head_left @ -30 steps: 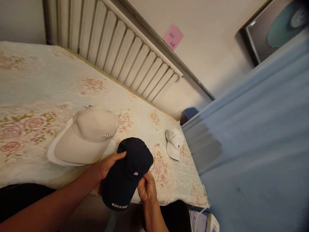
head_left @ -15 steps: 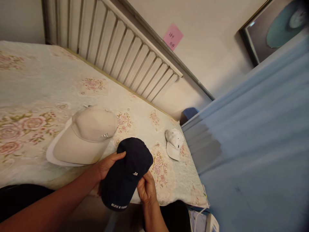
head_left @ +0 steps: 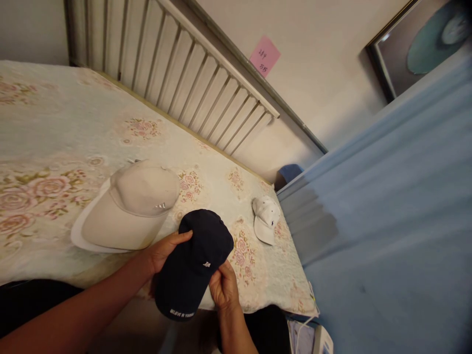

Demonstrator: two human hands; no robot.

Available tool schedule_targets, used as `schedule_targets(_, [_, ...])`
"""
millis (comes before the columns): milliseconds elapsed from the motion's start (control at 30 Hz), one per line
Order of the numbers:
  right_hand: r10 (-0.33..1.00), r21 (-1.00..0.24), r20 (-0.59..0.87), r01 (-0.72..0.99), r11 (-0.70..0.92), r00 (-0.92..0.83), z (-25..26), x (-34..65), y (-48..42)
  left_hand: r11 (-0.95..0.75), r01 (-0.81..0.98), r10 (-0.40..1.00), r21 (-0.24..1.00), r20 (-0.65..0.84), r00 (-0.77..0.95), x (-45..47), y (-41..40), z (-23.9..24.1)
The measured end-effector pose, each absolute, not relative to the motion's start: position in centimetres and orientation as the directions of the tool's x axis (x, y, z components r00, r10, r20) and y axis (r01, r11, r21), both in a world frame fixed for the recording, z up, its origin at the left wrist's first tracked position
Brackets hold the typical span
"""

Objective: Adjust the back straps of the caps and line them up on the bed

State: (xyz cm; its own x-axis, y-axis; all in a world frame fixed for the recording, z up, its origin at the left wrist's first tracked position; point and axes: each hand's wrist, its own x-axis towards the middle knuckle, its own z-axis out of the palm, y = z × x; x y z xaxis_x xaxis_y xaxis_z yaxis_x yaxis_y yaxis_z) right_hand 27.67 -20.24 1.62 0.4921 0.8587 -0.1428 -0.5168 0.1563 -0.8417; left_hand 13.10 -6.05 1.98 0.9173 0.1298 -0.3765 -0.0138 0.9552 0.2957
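Plenty of open bed (head_left: 55, 123) toward the far left corner and along the slatted headboard (head_left: 184, 64); tight only at the right edge, hemmed in by blue fabric (head_left: 387, 221).

Toward the near edge, left of the middle, a large beige cap (head_left: 136, 206), lying flat and just beside the left forearm (head_left: 92, 305); probably the first thing to get nudged or dragged by an outward swing of that arm.

Held at the near edge, crown above the bed and brim hanging past it with nothing underneath: the navy cap (head_left: 193, 260). Would likely fall clear of the bed on any loosening of either grip.

Close to the right edge, a small white cap (head_left: 266, 219), well apart from both hands yet near enough to the drop to be swept off by a wide move rightward.

Left hand (head_left: 162, 253) clenched on the navy cap's crown, thumb on top; right hand (head_left: 223, 290) pinching its opposite side.
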Motion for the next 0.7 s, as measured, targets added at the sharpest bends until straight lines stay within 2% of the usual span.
schedule_targets(267, [0.881, -0.801, -0.12, -0.569, 0.186, 0.457, 1.55, 27.73, -20.21, 0.957, -0.032, 0.139, 0.288, -0.359, 0.923, 13.13, -6.04, 2.17])
schedule_targets(700, [0.87, -0.81, -0.122, -0.555, 0.191, 0.478, 1.58, 27.56, -20.13, 0.954, -0.03, 0.137, 0.299, -0.343, 0.929, 13.1, -6.08, 2.12])
